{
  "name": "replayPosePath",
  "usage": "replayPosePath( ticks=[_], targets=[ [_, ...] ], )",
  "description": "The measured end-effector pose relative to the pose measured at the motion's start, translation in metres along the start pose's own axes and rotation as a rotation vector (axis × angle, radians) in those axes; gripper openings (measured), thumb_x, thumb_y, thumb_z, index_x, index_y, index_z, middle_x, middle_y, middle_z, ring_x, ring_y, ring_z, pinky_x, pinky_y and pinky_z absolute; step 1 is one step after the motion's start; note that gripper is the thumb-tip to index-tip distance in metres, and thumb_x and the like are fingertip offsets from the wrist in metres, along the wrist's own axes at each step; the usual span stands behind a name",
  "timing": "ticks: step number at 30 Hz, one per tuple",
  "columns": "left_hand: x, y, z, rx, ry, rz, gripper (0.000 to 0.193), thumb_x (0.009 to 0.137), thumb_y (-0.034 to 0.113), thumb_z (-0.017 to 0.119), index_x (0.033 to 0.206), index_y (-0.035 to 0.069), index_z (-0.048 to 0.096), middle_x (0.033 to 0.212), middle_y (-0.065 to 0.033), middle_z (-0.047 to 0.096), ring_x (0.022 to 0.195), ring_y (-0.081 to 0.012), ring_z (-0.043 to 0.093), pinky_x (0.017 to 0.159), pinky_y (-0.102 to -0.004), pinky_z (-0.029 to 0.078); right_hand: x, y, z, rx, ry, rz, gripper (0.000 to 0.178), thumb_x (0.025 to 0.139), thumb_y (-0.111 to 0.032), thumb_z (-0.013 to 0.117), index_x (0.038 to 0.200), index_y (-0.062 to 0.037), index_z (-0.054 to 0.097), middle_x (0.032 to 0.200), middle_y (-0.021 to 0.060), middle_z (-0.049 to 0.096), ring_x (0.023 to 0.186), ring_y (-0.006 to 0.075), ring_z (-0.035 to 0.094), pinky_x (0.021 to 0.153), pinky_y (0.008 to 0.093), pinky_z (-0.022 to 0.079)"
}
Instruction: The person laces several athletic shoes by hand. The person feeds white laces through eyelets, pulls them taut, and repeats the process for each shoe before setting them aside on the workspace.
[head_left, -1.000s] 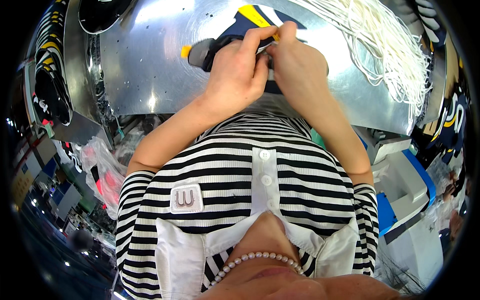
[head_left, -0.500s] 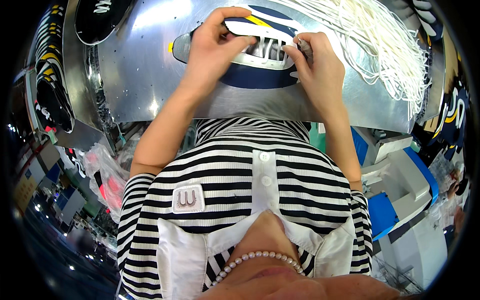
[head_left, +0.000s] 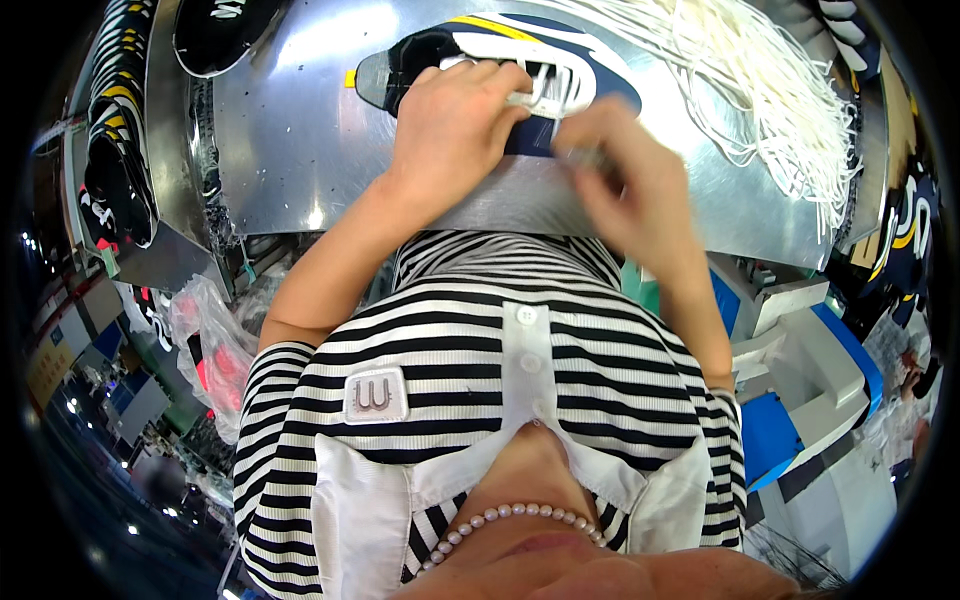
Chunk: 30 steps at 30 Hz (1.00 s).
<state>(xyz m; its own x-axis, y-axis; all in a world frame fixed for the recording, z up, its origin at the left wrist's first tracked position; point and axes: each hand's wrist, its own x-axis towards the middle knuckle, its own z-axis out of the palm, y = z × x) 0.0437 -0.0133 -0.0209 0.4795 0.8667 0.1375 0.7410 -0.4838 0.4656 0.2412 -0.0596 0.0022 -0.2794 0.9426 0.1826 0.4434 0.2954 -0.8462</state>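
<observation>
Left hand [head_left: 455, 125] fingers [head_left: 495, 80] curled together, pressing down on the navy shoe upper [head_left: 530, 60] at its lace area, thumb side toward the white lace [head_left: 545, 90] threaded there. Right hand [head_left: 625, 175] motion-blurred; fingers [head_left: 580, 125] look pinched together near the lace end, but the blur means I cannot tell for sure whether they grip it. Shoe upper lies flat on the metal table [head_left: 300, 120], navy with white and yellow stripes, toe pointing left, at the table's far middle. Just right of it, a big bundle of loose white laces [head_left: 770, 90] spreads across the table. Another dark upper [head_left: 225, 30] sits at the far left corner. Stacks of dark uppers [head_left: 115, 130] stand left of the table. Blue-and-white machine [head_left: 810, 360] lower right.
</observation>
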Motion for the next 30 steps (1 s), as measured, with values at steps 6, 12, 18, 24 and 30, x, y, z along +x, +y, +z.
replayPosePath(
  ticks=[6, 12, 18, 24, 30],
  targets=[
    [0.021, -0.04, 0.0, -0.052, 0.262, 0.021, 0.019, 0.082, 0.012, 0.073, 0.096, 0.002, 0.066, 0.091, -0.0116, 0.068, 0.083, -0.0305, 0.064, 0.074, -0.0369, 0.049, -0.064, 0.011, 0.007, -0.062, -0.297, -0.098, 0.025, 0.081, -0.003, 0.07, 0.105, -0.007, 0.069, 0.097, 0.0078, 0.071, 0.078, 0.0218, 0.07, 0.066, 0.0284, 0.054],
    [0.012, 0.0, -0.013, -0.216, 0.26, 0.065, 0.017, 0.079, 0.01, 0.076, 0.091, 0.001, 0.068, 0.085, -0.0111, 0.068, 0.078, -0.0293, 0.064, 0.071, -0.0355, 0.05, -0.006, 0.03, 0.022, 0.359, 0.241, 0.474, 0.021, 0.088, -0.016, 0.073, 0.104, -0.0022, 0.071, 0.082, 0.0032, 0.069, 0.068, 0.0069, 0.06, 0.061, 0.0228, 0.048],
    [0.012, 0.012, -0.027, -0.206, 0.311, 0.148, 0.017, 0.076, 0.005, 0.077, 0.09, 0.003, 0.069, 0.08, -0.0082, 0.067, 0.071, -0.0252, 0.063, 0.064, -0.0322, 0.048, 0.026, 0.026, 0.025, 0.841, 0.169, 0.567, 0.011, 0.086, -0.014, 0.074, 0.091, -0.0048, 0.07, 0.075, -0.0073, 0.061, 0.066, 0.0016, 0.049, 0.059, 0.018, 0.038],
    [0.017, 0.0, -0.032, -0.175, 0.312, 0.145, 0.021, 0.077, 0.004, 0.075, 0.097, 0.004, 0.071, 0.08, -0.0091, 0.065, 0.071, -0.0253, 0.061, 0.064, -0.0337, 0.047, -0.016, 0.023, 0.032, 1.11, -0.296, 0.671, 0.019, 0.092, -0.017, 0.066, 0.107, -0.0061, 0.063, 0.077, -0.0078, 0.051, 0.057, 0.0002, 0.038, 0.05, 0.0188, 0.027],
    [0.02, 0.005, -0.031, -0.187, 0.315, 0.212, 0.024, 0.077, 0.001, 0.074, 0.101, 0.004, 0.071, 0.082, -0.0086, 0.064, 0.073, -0.0251, 0.059, 0.065, -0.0337, 0.046, 0.01, 0.029, 0.041, 1.825, -0.257, 0.346, 0.037, 0.103, -0.032, 0.048, 0.124, -0.0018, 0.057, 0.074, -0.0049, 0.042, 0.051, 0.0027, 0.03, 0.047, 0.0187, 0.025]
  ],
)
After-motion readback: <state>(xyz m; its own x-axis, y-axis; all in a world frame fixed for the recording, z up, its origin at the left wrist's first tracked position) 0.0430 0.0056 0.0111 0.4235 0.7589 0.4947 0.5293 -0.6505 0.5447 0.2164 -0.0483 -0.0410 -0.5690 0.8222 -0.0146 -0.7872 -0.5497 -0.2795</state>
